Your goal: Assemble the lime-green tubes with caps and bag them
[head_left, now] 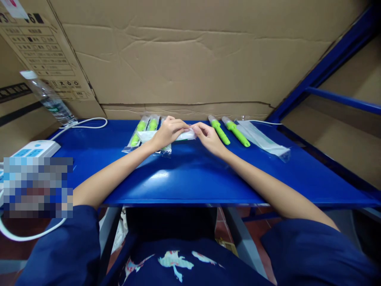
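My left hand (169, 132) and my right hand (208, 138) meet over the middle of the blue table. Between them is a white plastic packet (186, 136), its right end pinched by the fingers of both hands. Under and left of my left hand lie lime-green stick-shaped things in clear bags (139, 133), partly hidden by the hand and packet. Right of my right hand, two more lime-green sticks with clear caps, a nearer one (220, 132) and a farther one (238, 132), lie unbagged and side by side. A flat white packet (262, 139) rests beside them.
A clear water bottle (52, 101) leans at the back left. In front of it sits a white power strip (40, 149) with a looping cable. Large cardboard (190, 63) stands behind the blue table (178, 178), and a blue metal frame (324, 63) rises at the right.
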Demonstrator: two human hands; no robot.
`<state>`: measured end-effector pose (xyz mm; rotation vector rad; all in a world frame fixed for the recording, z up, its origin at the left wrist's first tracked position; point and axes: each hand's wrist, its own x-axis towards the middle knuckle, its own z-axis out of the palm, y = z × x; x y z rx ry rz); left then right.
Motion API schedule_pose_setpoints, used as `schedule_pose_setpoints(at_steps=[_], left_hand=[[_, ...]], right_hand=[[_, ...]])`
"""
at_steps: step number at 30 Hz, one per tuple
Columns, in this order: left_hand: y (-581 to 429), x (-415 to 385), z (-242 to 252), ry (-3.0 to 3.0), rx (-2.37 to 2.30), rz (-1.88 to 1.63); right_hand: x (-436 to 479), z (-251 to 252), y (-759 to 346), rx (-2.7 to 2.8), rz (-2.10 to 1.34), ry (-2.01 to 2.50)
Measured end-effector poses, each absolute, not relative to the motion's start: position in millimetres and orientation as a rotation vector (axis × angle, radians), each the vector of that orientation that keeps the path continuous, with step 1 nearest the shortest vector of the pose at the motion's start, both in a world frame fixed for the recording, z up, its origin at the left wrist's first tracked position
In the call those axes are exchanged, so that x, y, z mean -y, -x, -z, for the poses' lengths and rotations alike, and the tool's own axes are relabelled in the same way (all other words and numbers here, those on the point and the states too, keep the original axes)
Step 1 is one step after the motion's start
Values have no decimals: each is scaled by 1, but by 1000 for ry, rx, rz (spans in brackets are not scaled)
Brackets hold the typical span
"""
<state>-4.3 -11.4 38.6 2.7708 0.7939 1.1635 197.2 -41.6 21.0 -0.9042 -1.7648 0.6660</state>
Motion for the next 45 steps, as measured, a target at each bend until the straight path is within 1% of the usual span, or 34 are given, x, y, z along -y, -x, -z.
schedule_pose_setpoints(at_steps=[5,12,17,25,28,34,39,45], left_hand=[[5,15,-35,-2647,-893,-1287],[4,20,-37,-2839,-816,-1233],[1,23,-40,-2916,-729,-1261],[2,36,-59,-2977,-803,-1177],[2,40,-65,-3030,-792,-1161],[10,29,-67,-3001,-969,-1106],[21,11,-54,-2927,-1165,-808],[17,13,-47,-2894,-1146,-546]], right_hand=[[49,-20,-194,1858,-632,907],[48,-15,-193,1852,-604,903],[57,-22,-190,1833,-483,870],[54,-30,-197,1792,-299,903],[42,-33,-209,1805,-361,855],[4,-30,-250,1699,-664,954],[-19,-18,-280,1679,-830,991],[-21,-19,-293,1886,-856,1051]])
